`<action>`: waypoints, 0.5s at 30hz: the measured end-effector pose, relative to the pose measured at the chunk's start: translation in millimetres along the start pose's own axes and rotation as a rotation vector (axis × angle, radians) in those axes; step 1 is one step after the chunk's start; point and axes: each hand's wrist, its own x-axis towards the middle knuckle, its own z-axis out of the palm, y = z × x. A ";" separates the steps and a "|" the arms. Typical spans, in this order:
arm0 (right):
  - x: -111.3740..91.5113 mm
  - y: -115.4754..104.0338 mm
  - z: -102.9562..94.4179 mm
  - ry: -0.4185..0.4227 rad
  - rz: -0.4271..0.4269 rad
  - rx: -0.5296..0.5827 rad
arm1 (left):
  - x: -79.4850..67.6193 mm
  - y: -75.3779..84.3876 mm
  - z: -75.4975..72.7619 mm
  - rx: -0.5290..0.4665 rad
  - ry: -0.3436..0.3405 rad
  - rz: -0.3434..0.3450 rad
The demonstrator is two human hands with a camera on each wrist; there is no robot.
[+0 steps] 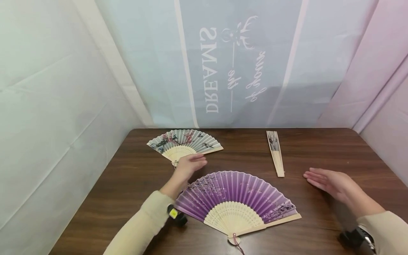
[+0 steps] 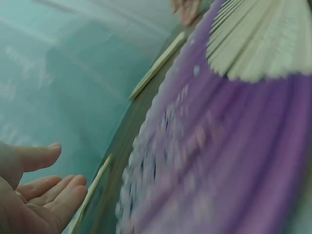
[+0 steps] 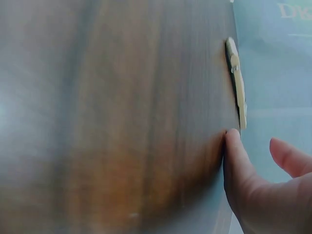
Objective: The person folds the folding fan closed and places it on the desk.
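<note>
A purple folding fan (image 1: 245, 187) lies spread on the table, its pale ribs and tasselled pivot toward the near edge. Behind it to the left is a smaller spread fan (image 1: 188, 140), pale with red and dark floral print. A folded fan (image 1: 275, 154) lies at the back right. My left hand (image 1: 190, 165) is over the ribs of the smaller fan, fingers extended and holding nothing; in the left wrist view the fingers (image 2: 58, 197) stand apart from the purple fan. To the right of the folded fan, my right hand (image 1: 333, 182) has extended fingers and grips nothing.
The brown wooden table (image 1: 111, 191) carries all the fans. A printed pale blue curtain (image 1: 242, 71) hangs along its back edge. White fabric walls (image 1: 57, 106) stand on the left and right sides. Each wrist wears a dark strapped device (image 1: 178, 216).
</note>
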 end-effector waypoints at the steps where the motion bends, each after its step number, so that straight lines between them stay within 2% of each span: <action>1: -3.5 3.0 0.0 -0.021 -0.001 0.020 | -5.3 -2.7 -9.5 0.008 0.027 -0.001; 4: -13.6 12.1 2.6 -0.102 -0.001 0.071 | -22.7 -10.0 -33.4 0.036 0.090 -0.002; 7: -25.7 22.2 6.4 -0.163 0.004 0.068 | -42.7 -15.6 -50.8 0.056 0.122 -0.026; 12: -52.1 35.1 8.9 -0.202 0.042 0.013 | -76.2 -23.5 -67.2 0.065 0.138 -0.071; 15: -68.7 40.0 9.0 -0.214 0.087 0.037 | -91.7 -26.6 -73.2 0.083 0.147 -0.086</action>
